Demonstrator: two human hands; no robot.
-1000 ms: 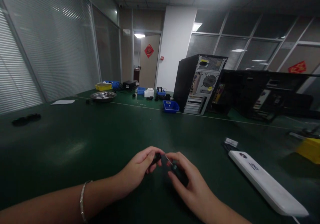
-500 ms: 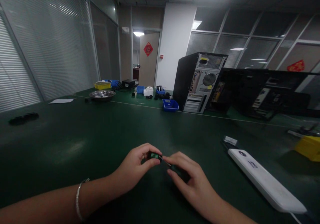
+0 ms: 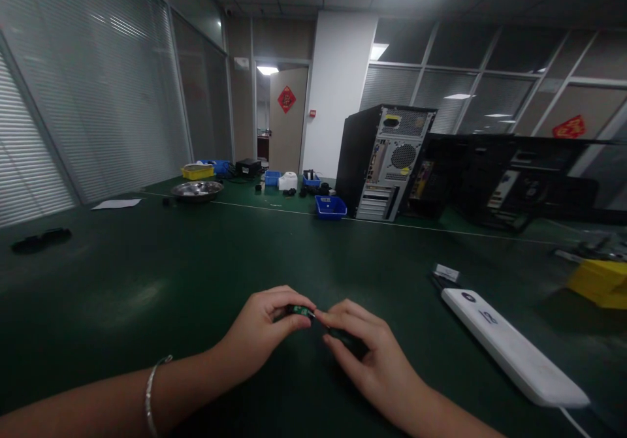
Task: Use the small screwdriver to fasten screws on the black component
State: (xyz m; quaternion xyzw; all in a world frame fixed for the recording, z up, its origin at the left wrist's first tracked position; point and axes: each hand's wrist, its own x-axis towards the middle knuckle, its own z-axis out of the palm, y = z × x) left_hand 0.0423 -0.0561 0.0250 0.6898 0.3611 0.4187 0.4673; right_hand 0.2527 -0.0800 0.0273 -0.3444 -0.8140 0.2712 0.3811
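Note:
Between the thumb and fingers of my left hand [image 3: 257,327] is a small green circuit board [image 3: 300,311] with dark parts around it. My left wrist wears a silver bangle. My right hand [image 3: 372,343] is closed around a thin dark-handled tool with a metal tip [image 3: 314,316]; its kind is hard to make out because the fingers cover most of it. The tip meets the right end of the board, and both hands are held close together above the green tabletop [image 3: 220,268].
A white power strip [image 3: 514,346] lies to the right, near a yellow bin [image 3: 597,284]. Behind stand a computer tower [image 3: 386,164], a blue tray [image 3: 330,207] and a metal bowl [image 3: 197,192]. At far left are a black object [image 3: 42,241] and a paper sheet [image 3: 116,203].
The whole view has shifted slightly, with the background moving left. Both hands keep nearly the same pose, and the tool's tip stays at the board's end.

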